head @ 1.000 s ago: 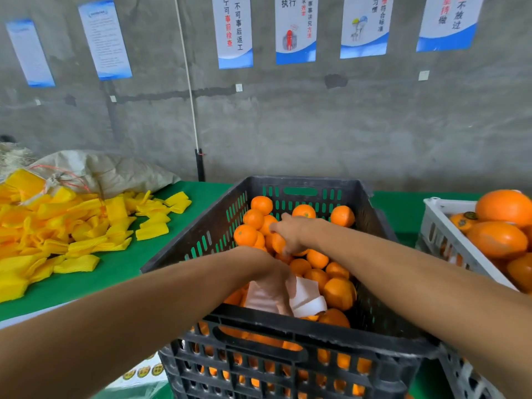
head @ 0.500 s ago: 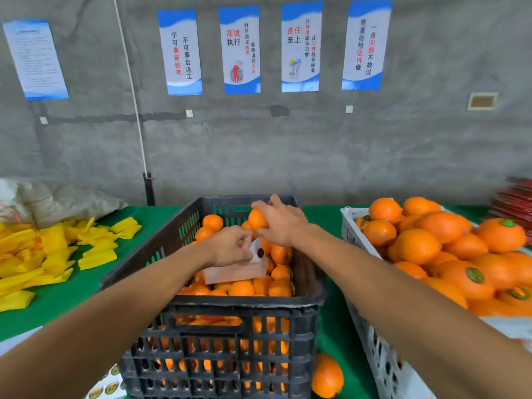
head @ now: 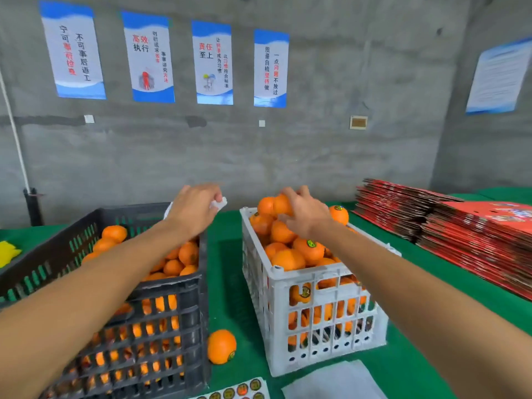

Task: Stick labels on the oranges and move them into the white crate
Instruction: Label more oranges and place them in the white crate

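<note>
Oranges (head: 283, 204) sit in my right hand (head: 305, 216), fingers curled round them above the heaped white crate (head: 322, 315), near the counter's (head: 227, 283) far edge. My left hand (head: 193, 208) pinches white paper (head: 220, 203) over the black crate (head: 172, 326). With the pile so high, fruit set on top could roll off onto the counter.

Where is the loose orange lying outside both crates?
In the head view, the loose orange lies on the green table, low centre, between the black crate and the white crate.
</note>
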Action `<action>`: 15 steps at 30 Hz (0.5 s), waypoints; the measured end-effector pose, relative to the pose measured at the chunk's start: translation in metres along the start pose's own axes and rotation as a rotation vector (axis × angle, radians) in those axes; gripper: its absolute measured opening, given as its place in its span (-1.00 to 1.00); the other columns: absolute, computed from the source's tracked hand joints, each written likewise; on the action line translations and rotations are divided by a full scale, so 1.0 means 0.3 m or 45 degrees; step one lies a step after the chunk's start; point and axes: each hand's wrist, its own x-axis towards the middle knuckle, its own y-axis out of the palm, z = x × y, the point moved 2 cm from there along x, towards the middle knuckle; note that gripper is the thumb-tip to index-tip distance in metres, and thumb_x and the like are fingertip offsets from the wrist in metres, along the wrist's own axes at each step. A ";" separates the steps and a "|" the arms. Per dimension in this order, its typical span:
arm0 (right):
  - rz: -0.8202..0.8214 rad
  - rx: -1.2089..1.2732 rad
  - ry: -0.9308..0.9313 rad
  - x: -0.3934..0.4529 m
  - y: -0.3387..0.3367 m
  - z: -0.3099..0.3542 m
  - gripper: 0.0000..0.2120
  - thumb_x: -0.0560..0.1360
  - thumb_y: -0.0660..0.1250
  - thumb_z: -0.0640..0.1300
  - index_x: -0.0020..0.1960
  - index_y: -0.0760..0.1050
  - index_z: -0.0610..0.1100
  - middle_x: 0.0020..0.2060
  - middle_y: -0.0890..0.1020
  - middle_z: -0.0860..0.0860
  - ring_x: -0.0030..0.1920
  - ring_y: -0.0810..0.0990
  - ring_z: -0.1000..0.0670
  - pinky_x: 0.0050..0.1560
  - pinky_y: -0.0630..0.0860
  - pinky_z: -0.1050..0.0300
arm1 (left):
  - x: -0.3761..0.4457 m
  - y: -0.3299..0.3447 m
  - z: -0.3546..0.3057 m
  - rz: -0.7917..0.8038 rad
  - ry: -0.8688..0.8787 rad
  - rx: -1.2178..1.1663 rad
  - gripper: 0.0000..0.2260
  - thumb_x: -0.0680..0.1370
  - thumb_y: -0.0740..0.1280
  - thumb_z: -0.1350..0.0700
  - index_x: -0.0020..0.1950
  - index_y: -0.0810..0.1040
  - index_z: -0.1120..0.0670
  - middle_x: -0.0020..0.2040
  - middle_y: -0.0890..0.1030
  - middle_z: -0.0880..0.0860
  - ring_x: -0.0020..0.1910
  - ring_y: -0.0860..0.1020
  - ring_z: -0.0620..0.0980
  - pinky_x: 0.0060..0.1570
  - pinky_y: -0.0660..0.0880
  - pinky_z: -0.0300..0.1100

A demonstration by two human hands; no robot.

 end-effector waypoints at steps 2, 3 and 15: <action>-0.026 -0.022 0.046 -0.045 -0.029 -0.089 -0.43 0.58 0.34 0.04 0.53 0.23 0.01 0.33 0.34 -0.17 0.19 0.59 -0.34 0.08 0.52 -0.16 | 0.017 0.007 -0.097 -0.023 0.088 -0.035 -0.88 0.56 0.36 0.29 0.08 0.59 0.16 0.07 0.65 0.15 0.06 0.56 0.25 0.08 0.41 0.01; -0.030 -0.053 0.070 -0.069 -0.040 -0.135 -0.43 0.58 0.34 0.03 0.52 0.24 0.00 0.32 0.34 -0.17 0.18 0.60 -0.33 0.06 0.53 -0.15 | 0.021 0.015 -0.145 -0.029 0.124 -0.073 -0.87 0.57 0.36 0.29 0.10 0.58 0.17 0.08 0.63 0.16 0.07 0.55 0.24 0.07 0.45 0.04; 0.265 -0.352 0.251 -0.272 -0.061 -0.417 -0.42 0.53 0.26 0.25 0.46 0.41 0.00 0.28 0.54 -0.10 0.29 0.52 -0.17 0.17 0.50 -0.09 | 0.065 0.133 -0.365 -0.009 0.109 -0.411 -0.75 0.62 0.39 0.12 0.29 0.60 0.10 0.20 0.64 0.05 0.16 0.57 0.04 0.18 0.55 0.02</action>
